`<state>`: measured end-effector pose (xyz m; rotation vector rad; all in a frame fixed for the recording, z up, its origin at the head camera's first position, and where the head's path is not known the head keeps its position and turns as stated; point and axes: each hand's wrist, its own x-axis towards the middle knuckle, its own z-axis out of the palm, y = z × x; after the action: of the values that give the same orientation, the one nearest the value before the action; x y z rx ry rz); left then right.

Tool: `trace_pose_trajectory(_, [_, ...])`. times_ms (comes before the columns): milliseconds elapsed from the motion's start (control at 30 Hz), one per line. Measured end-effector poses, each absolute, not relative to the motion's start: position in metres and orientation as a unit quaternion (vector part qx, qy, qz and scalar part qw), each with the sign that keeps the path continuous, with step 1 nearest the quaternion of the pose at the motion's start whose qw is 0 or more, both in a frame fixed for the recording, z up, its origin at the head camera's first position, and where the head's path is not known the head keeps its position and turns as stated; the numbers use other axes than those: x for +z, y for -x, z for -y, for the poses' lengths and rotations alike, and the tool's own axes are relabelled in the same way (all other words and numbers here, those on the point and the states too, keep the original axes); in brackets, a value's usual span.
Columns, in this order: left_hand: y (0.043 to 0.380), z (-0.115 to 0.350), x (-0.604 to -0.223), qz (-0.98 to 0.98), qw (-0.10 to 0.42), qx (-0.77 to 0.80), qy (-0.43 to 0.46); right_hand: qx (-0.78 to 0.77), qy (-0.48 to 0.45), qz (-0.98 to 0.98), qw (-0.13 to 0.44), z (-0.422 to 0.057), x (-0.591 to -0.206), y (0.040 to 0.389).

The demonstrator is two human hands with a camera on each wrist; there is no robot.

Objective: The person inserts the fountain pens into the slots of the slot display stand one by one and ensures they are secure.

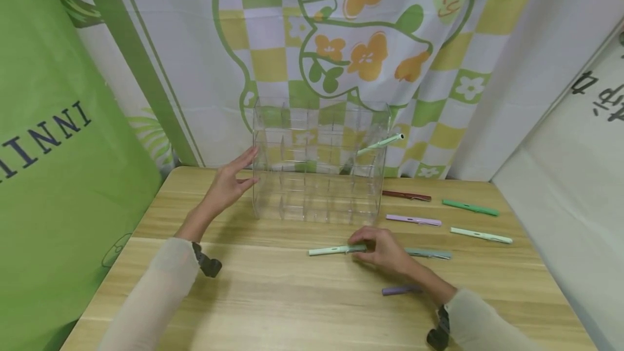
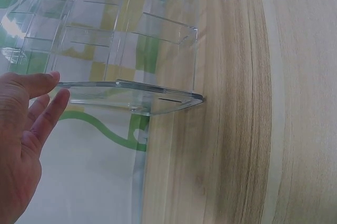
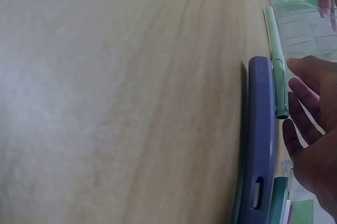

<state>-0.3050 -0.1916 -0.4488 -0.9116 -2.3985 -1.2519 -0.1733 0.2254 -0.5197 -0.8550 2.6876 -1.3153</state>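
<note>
A clear acrylic rack (image 1: 317,194) with rows of compartments stands at the back of the table. Against its left side panel (image 2: 131,86) rest the fingertips of my left hand (image 1: 229,180), fingers nearly straight. My right hand (image 1: 382,248) is at the right end of a light green pen (image 1: 329,251) lying in front of the rack. In the right wrist view its thumb and fingers are spread beside that pen (image 3: 279,84), not visibly closed round it. Another light green pen (image 1: 380,144) sticks out of a right-hand compartment, tilted up.
Right of the rack lie a dark red pen (image 1: 407,195), a lilac pen (image 1: 414,220), a green pen (image 1: 470,208) and a pale green pen (image 1: 481,235). A grey-teal pen (image 1: 429,253) and a purple pen (image 1: 400,290) lie by the right forearm. A patterned curtain (image 1: 273,31) hangs behind.
</note>
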Motion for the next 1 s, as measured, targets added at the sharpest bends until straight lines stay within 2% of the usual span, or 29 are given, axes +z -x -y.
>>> trace_pose_trajectory(367, [0.3027, 0.1928, -0.4499, 0.835, 0.135, -0.435, 0.308, -0.425, 0.261, -0.866, 0.029, -0.2210, -0.5251, 0.1708])
trace_pose_trajectory(1000, [0.3031, 0.1903, -0.4455, 0.832, 0.131, -0.438, 0.314, -0.387, 0.276, -0.880, 0.011, -0.2206, -0.5273, 0.1746])
